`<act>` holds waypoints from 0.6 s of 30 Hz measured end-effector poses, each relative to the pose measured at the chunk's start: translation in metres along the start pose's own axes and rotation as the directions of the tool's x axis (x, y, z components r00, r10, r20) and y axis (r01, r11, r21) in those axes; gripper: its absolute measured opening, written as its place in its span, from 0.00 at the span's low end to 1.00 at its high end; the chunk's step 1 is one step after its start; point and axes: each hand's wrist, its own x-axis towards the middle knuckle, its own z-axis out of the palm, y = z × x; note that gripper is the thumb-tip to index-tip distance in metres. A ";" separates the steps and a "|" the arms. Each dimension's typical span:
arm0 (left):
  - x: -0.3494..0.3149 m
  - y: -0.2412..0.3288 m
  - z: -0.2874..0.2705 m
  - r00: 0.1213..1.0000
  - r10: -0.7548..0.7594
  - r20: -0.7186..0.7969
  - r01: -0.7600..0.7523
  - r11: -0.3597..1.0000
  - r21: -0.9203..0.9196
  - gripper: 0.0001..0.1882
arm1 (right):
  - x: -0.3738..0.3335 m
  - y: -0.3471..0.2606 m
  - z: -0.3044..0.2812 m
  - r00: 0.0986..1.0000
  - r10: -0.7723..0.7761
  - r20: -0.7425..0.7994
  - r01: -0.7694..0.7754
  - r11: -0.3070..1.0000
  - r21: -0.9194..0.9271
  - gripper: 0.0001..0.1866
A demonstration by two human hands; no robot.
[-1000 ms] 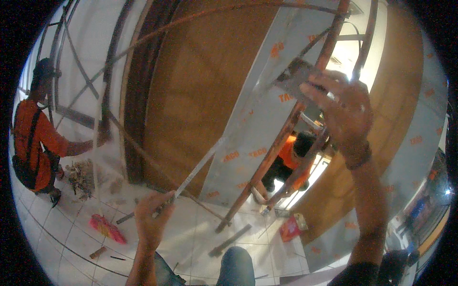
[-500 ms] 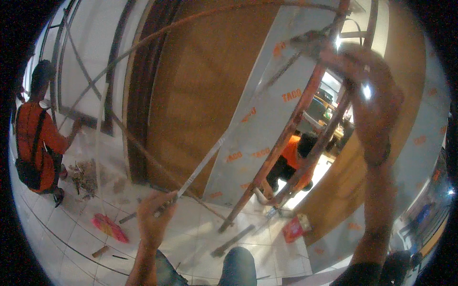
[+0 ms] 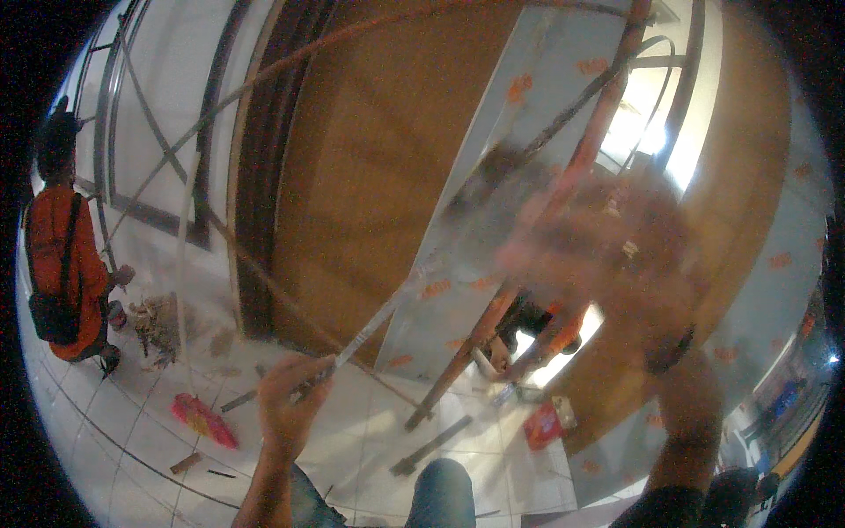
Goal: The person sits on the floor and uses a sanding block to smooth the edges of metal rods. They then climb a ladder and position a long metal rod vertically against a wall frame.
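Right hand (image 3: 620, 251) lowered, too blurred to tell its grip, left hand (image 3: 289, 403), fingers closed around pale strip (image 3: 377, 324)

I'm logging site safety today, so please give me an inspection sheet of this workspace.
Surface: white tiled floor, with scattered pieces on it.
Job's things: long pale strip in the left hand; dark, blurred thing by the right hand.
Clutter: pink-red bundle, red packet, brown block; debris heap beside the co-worker.
Hands: left closed around the strip's lower end; right blurred, grip unclear.
Cables: pale cord or hose hanging at left.
Surroundings: rusty frame; grey panel; orange-topped co-worker at left; another person, partly hidden, beyond the frame.
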 end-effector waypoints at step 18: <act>-0.010 0.006 -0.006 0.999 -0.031 -0.008 0.031 0.999 -0.039 0.14 | -0.006 0.027 -0.003 0.999 0.000 -0.049 -0.001 1.000 -0.024 0.16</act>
